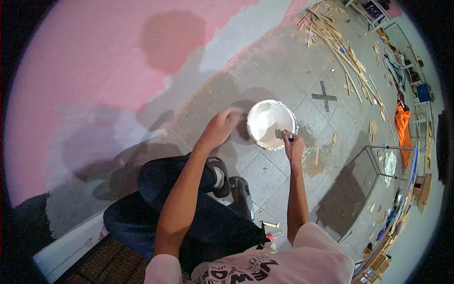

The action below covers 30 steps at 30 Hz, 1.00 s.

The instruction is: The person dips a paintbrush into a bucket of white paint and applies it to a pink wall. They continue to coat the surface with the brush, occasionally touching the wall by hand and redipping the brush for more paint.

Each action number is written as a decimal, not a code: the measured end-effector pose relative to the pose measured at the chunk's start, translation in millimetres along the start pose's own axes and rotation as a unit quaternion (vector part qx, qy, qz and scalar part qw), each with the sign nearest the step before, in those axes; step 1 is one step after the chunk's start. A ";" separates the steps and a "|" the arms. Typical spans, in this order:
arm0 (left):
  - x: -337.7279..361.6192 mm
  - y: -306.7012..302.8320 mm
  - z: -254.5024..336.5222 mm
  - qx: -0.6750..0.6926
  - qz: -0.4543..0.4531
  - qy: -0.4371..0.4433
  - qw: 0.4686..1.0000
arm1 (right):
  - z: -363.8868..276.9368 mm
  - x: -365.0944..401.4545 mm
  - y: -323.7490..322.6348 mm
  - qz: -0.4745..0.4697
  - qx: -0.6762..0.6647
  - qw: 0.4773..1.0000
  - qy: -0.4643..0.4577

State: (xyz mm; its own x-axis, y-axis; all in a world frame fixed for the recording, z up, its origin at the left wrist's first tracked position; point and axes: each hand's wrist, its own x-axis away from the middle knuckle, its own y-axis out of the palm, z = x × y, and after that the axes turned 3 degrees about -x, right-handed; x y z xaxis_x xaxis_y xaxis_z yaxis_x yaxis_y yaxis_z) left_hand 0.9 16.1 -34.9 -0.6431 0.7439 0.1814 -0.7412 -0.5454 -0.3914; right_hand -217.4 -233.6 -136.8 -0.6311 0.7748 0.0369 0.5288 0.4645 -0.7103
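Light comes from right of the bucket (261, 112); shadows (174, 41) darken the wall (90, 71) to its left; the left hand (221, 127) blurs beside it; edges curve into black.

A grey floor of square tiles (270, 176) carries a round white bucket (249, 130), a dark cross-shaped marking (324, 97) near it, and, farther off, scattered long, thin, pale wooden strips (336, 45).

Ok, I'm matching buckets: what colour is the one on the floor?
The bucket looks white in the head view.
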 end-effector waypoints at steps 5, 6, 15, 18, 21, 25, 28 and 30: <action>25.1 -35.2 6.0 -0.219 -0.214 -0.097 0.947 | 35.3 -47.3 66.1 -0.029 0.012 0.999 -0.033; 23.3 -39.5 13.1 -0.112 -0.133 -0.075 0.982 | 54.3 -53.7 86.4 -0.003 -0.027 0.997 -0.078; -13.0 -79.0 28.2 -0.223 0.108 -0.001 0.969 | 95.1 -74.6 175.1 -0.063 -0.023 0.993 0.100; -18.0 -79.4 27.1 -0.202 0.082 0.012 0.976 | 114.4 -80.1 196.7 -0.059 -0.005 0.994 0.091; -21.0 -82.5 29.9 -0.196 0.059 -0.008 0.979 | 130.2 -80.2 210.4 -0.060 0.019 0.994 0.091; -26.2 -80.7 25.6 -0.206 0.058 -0.005 0.977 | 133.7 -80.5 218.3 -0.068 0.025 0.994 0.084; -29.2 -78.1 23.6 -0.201 0.075 0.017 0.977 | 140.2 -83.8 223.8 -0.085 0.029 0.990 0.106; -30.9 -78.9 25.5 -0.191 0.075 -0.001 0.979 | 148.1 -85.0 230.0 -0.092 0.032 0.988 0.116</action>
State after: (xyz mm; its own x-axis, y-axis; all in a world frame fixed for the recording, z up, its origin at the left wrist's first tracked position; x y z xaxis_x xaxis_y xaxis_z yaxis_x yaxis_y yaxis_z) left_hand 74.4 26.3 13.4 -0.7401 0.6654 0.0978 -0.5123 -0.4636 -0.7229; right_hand -126.2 -256.2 -407.4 -0.5626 0.7604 0.3244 0.3752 0.5844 -0.7195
